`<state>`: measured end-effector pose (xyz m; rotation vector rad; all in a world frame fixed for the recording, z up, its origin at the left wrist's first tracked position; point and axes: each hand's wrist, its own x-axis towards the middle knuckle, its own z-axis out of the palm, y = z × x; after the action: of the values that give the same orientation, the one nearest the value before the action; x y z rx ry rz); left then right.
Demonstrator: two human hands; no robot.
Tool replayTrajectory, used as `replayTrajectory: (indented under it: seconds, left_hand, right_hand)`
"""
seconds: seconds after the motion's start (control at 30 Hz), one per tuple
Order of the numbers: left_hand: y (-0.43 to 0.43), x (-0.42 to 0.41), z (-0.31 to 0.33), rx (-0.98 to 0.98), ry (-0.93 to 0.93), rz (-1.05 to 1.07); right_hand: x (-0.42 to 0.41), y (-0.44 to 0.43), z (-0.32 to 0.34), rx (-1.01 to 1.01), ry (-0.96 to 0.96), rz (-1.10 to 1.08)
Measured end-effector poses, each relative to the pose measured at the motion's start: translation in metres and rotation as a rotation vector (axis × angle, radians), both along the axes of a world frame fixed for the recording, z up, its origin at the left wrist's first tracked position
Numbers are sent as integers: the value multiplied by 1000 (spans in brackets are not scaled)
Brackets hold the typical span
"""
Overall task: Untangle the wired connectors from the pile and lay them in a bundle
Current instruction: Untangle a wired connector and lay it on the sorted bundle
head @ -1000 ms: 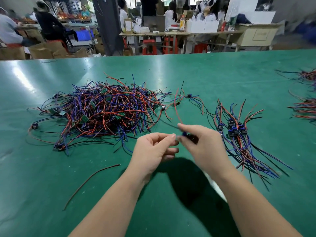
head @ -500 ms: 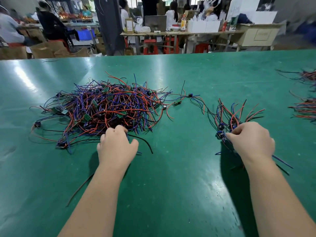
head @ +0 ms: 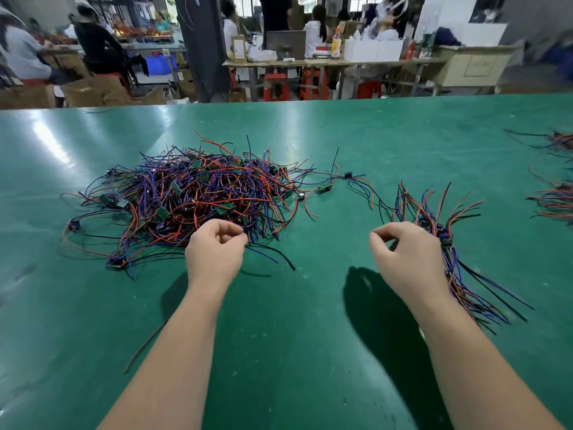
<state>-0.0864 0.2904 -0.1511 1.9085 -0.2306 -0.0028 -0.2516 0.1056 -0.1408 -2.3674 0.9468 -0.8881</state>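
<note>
Green matting covers the table (head: 294, 352), and on it lies the pile (head: 201, 197), a thick tangle of red, blue, purple and black wires with small green boards and black connectors caught in it.

The left hand (head: 214, 252) sits at the pile's near edge, knuckles up and fingers curled in towards the thumb. Blue and black wire ends run out from beside its fingertips (head: 240, 234), but I cannot tell whether it pinches one.

The bundle (head: 446, 240) lies well to the right of the pile, its black connectors gathered together and its wires fanning away at both ends. The right hand (head: 409, 259) hangs to the right of the pile, against the bundle's left side. Its fingers are curled, thumb tip meeting forefinger, with no wire seen between them.

A stray connector (head: 347, 175) lies just off the pile's far right corner, its thin wires trailing away from the pile. One loose dark red wire (head: 145, 346) rests on the matting nearer the person than the pile, beside the left forearm. More wire heaps (head: 555, 200) lie far to the right of the pile.
</note>
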Motion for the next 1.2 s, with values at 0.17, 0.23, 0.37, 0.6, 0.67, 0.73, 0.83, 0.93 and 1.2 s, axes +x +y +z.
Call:
replayTrajectory:
  seconds: [0.17,0.23,0.37,0.6,0.67,0.73,0.83,0.93,1.2]
  left_hand:
    - [-8,-31,21,-466,-39,-86]
    - [-13,-58,25,-460,-243,-268]
    - [-29,-104,11,-277,-523,-746]
    - [-32,-105,-4,-161,-456,-924]
    - [-32,-99,-4,-103,-371,-797]
    - [-35,-91,-1,-37,-143,-628]
    - [-41,-79,5,-213,383,-503]
    - [-38,-70,10,-459,496,-484]
    - [-30,-56,17,-618,406,-358]
  right_hand:
    - [14,21,-1,744,-250,295]
    - [19,27,1,1046,-308,384]
    - [17,30,7,1391,-374,548]
    - [9,24,13,1394,-521,483]
    - [9,20,15,1415,-612,450]
    - [7,17,17,1431,-667,450]
    - [5,17,19,1443,-683,466]
    - [3,20,21,1457,-675,483]
    - [1,19,31,1391,-672,419]
